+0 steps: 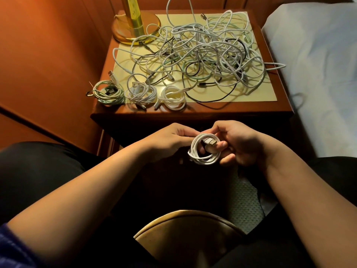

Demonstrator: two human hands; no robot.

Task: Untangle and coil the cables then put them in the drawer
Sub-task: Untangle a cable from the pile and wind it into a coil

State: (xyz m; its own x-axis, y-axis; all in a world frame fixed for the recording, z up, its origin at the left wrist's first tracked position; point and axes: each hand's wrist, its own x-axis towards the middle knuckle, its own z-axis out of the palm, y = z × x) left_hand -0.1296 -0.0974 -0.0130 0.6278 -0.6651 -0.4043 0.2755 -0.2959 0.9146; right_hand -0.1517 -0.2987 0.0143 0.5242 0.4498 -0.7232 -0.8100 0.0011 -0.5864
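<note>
Beside the bed (318,55), three coils (140,92) sit at the bench (193,111) front below a big tangle (202,55), while left hand (170,141) and right hand (237,144) pinch a fourth coil (204,150), none yet stowed.

Looks forward and steeply down from head height through one wide lens, close over both forearms and the chair seat (188,227) at the bottom edge, facing the nightstand (195,110) just ahead, with a lamp base (135,28) at its far corner and a bed (318,74) along the right.
</note>
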